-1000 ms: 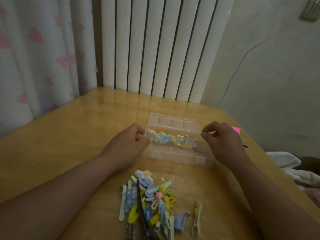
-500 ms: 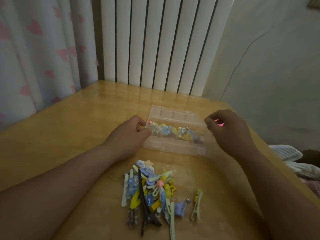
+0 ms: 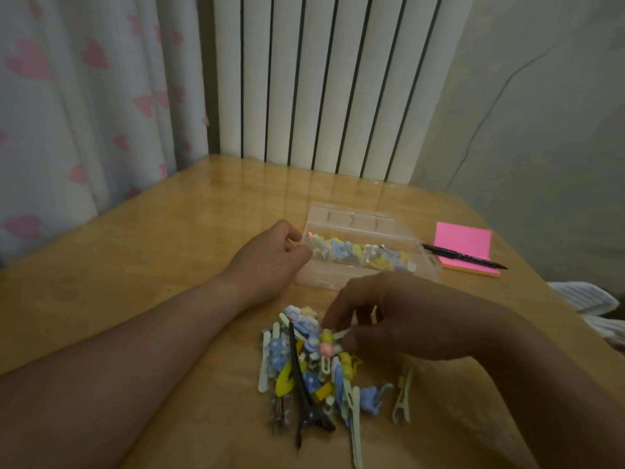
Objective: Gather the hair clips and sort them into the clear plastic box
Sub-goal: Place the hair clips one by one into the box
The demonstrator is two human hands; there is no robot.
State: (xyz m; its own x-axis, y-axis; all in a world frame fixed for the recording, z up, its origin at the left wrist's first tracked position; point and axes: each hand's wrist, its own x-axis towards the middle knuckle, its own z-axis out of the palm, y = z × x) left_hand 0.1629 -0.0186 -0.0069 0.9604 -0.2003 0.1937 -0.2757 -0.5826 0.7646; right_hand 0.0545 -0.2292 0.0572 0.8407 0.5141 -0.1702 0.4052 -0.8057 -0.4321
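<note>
The right hand (image 3: 399, 319) is pinching a pale hair clip (image 3: 338, 334) atop the pile (image 3: 314, 370), the clear plastic box (image 3: 365, 252) lying just beyond, while the left hand (image 3: 267, 262) is gripping its end.

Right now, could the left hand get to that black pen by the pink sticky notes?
Probably not easily. The left hand rests at the clear box's left end, and the black pen lies past its right end, so the box stands between them.

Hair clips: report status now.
Left hand steadies clear box. Right hand pinching a clip atop the pile. Box part filled. Nothing blocking.
</note>
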